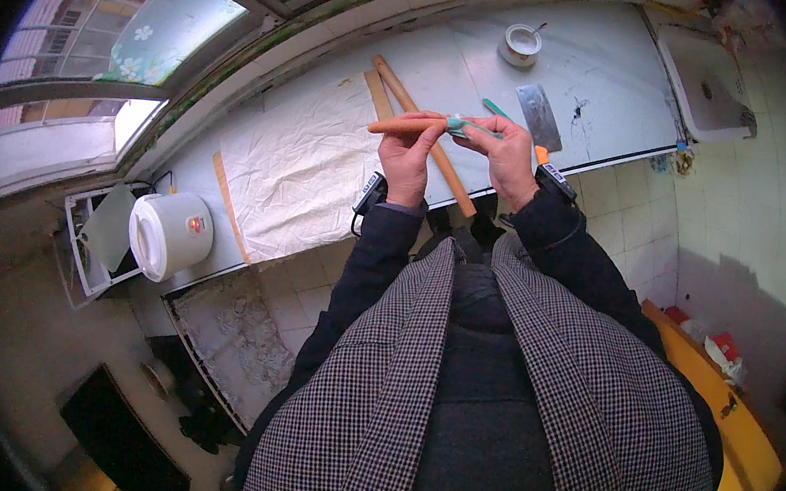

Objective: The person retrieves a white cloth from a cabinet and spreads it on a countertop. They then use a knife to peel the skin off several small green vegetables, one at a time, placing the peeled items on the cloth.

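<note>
My left hand (404, 165) grips a carrot (389, 126), whose rounded end sticks out to the left. In my right hand (511, 157) is a small teal tool (463, 126), perhaps a peeler, held against the carrot's right end; the fingers hide part of it. Both hands are raised above the front of the counter. Below them a long wooden rolling pin (453, 178) lies aslant, one end reaching over the front edge. Just beyond my right hand lie a green stick-like handle (497, 108) and a broad metal blade (539, 116), like a cleaver's.
A creased pale cloth (293, 172) covers the counter's left part, over a wooden board whose edge (379, 95) shows. Left of it stands a white rice cooker (170, 235), its light lit. A white pot (522, 45) with a spoon stands at the back, near a sink (709, 91).
</note>
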